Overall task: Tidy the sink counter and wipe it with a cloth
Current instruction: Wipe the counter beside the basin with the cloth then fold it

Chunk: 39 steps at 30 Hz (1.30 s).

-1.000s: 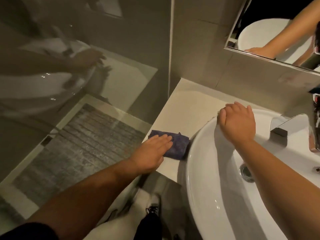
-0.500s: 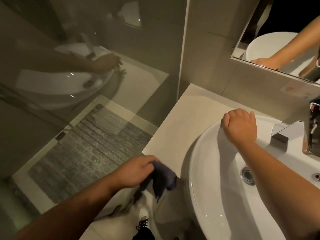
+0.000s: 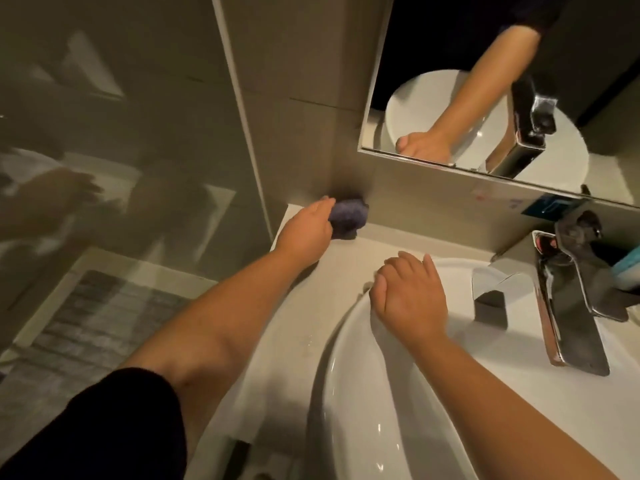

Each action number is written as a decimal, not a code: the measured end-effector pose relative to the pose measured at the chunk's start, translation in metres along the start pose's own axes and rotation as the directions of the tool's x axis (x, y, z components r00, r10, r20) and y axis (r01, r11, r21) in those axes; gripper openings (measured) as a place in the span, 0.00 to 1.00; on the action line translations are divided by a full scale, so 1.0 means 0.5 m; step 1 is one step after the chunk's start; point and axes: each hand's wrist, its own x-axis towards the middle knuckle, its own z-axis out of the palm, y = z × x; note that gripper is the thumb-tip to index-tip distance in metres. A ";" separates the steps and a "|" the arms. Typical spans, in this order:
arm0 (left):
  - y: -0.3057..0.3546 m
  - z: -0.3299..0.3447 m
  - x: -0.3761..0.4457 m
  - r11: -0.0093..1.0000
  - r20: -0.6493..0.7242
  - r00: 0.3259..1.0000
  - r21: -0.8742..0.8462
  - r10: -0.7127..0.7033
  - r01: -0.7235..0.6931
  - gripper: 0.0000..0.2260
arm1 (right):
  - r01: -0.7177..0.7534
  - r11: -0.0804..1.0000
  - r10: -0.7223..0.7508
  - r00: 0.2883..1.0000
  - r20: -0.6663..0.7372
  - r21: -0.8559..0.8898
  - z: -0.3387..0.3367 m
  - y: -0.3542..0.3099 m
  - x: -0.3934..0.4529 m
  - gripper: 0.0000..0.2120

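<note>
My left hand grips a bunched purple cloth and presses it on the pale counter at its far left corner, against the tiled wall. My right hand rests with fingers curled on the back left rim of the white basin, holding nothing. The cloth's lower part is hidden behind my left fingers.
A chrome faucet stands at the basin's right rear, with a dark holder behind it. A mirror hangs above. A glass shower panel borders the counter's left side, with a grey mat on the floor beyond.
My left hand lifted the cloth off the counter's near edge, bunched it, and carried it to the far corner by the wall. My right hand stayed on the basin rim.
</note>
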 end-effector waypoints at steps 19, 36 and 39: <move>-0.067 0.041 -0.284 0.902 0.406 0.872 0.205 0.275 -0.380 0.26 | -0.035 0.999 0.035 0.998 0.048 -0.001 -0.014 -0.011 -0.002 0.20; -0.030 -0.039 -0.727 1.000 0.663 0.748 -0.009 0.027 -0.028 0.15 | -0.030 0.996 0.015 0.984 0.180 0.084 -0.042 -0.009 -0.010 0.23; -0.027 -0.089 -0.707 0.959 0.686 0.726 -0.174 -0.046 0.225 0.13 | -0.026 0.995 0.008 0.983 0.181 0.093 -0.043 -0.009 -0.010 0.23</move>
